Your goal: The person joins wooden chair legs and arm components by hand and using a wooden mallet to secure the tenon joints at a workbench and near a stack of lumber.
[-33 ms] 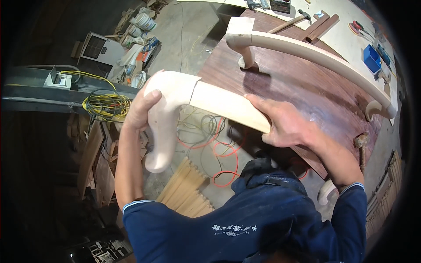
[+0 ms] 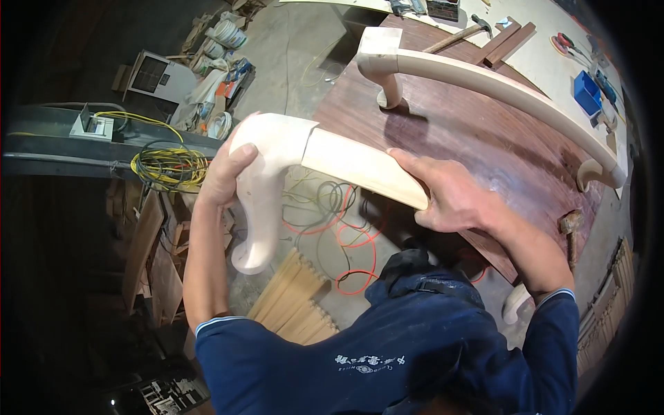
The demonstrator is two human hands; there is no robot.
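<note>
coil of yellow cable (image 2: 169, 164) lies by the grey steel beam (image 2: 41, 149) | open white box (image 2: 95, 128) sits on that beam | white plastic buckets (image 2: 227, 33) cluster on the concrete floor (image 2: 277, 66) | orange-red hose or cord (image 2: 375, 256) loops there | pale wooden slats (image 2: 280, 287) fan out nearby | claw hammer (image 2: 465, 35) lies near two dark brown wood strips (image 2: 512, 45) | blue plastic bin (image 2: 586, 91) sits at right

Grey conc. floor (image 2: 266, 79), brown wood tbl. (image 2: 449, 142) at R, dk. metal beam (image 2: 55, 149) at L
</note>
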